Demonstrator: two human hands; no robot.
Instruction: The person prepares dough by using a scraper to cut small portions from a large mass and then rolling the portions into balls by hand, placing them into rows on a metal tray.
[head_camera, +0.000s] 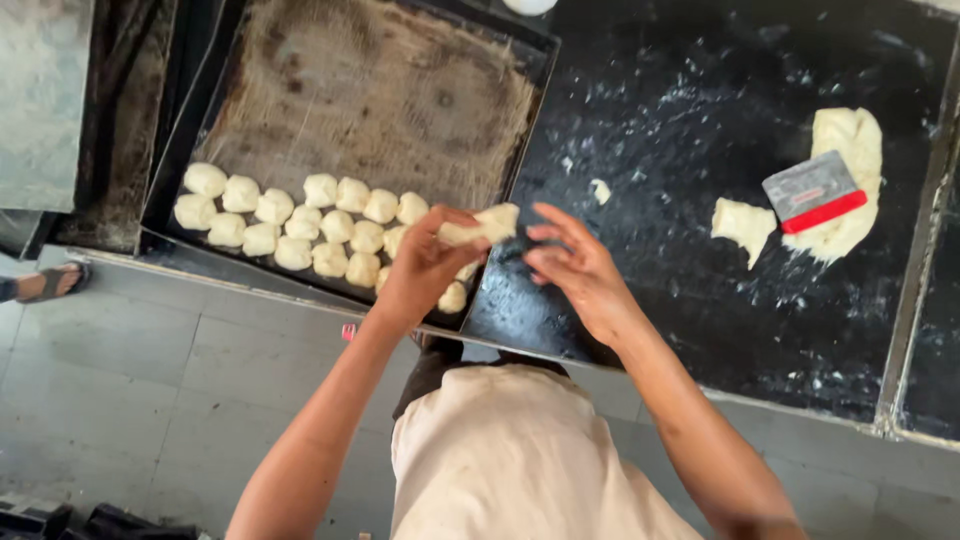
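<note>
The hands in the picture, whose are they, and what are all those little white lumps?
The camera sits on a person's head and looks straight down, so you see that person's own two arms. The left hand pinches a piece of dough above a dark baking tray. The right hand is open beside it, fingers spread, holding nothing. The white lumps are small dough balls, lined up in rows at the near end of the tray. To the right is a black floury worktop with a big lump of dough, a smaller cut piece, and a scraper with a red edge lying on the big lump.
</note>
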